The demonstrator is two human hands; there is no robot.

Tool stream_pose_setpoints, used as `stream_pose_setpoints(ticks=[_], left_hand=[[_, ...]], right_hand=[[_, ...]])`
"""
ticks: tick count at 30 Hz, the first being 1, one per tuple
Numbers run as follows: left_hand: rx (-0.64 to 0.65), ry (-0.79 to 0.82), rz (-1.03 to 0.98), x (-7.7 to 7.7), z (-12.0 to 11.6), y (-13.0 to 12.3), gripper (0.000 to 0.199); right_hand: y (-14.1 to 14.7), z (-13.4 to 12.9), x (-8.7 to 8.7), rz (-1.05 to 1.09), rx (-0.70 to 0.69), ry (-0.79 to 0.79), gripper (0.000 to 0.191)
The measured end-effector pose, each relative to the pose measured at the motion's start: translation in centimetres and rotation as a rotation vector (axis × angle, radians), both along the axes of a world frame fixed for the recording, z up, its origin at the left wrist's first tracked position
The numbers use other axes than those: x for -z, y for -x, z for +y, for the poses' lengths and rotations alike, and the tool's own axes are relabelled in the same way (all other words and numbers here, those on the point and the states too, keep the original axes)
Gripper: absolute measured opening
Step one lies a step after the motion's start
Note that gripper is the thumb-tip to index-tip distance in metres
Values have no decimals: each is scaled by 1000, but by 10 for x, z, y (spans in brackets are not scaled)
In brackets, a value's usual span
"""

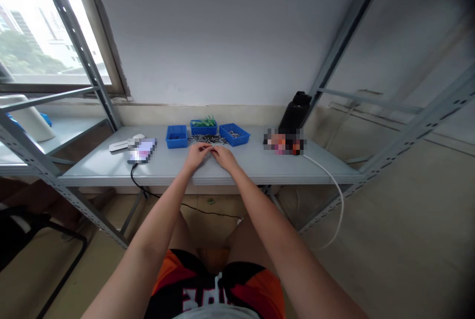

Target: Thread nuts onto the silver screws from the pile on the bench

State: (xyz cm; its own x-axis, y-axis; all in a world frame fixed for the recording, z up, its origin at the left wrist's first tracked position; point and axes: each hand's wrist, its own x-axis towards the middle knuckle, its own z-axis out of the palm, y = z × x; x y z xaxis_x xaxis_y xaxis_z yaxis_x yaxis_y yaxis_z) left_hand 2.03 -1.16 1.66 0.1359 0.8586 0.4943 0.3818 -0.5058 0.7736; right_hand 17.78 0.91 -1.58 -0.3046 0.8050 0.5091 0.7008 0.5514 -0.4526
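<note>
You get your daylight from the window (27,57) at the upper left, which glares almost white and washes out the buildings (55,24) beyond. The wall (208,37) sits in dull grey, and the far upper-right corner drops to black. Wide-angle distortion splays the shelf posts (76,37). Coarse pixels mask the phone (143,151); fine detail between your hands (196,156) (224,157) is unreadable.

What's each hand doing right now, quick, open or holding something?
Left hand: curled in; can't tell whether it grips anything.
Right hand: curled in too; anything held is too small to tell.
</note>
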Motion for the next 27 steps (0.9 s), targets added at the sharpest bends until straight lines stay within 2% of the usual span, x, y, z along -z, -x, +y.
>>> stream_pose_setpoints(ticks=[6,11,16,21,27], left_hand=[[-109,-7,29,5,5,1,17],[-196,21,73,12,15,5,17],[-145,33,215,18,21,5,17],[-78,51,283,19,23,4,17],[-104,59,299,21,25,4,16]], right_hand=[[-1,5,5,11,-10,-22,19],[-3,4,-1,164,17,-23,19],[-5,-1,-10,335,35,-56,19],[-4,-3,-12,414,7,-56,20],[-1,-3,-8,441,-46,65,17]])
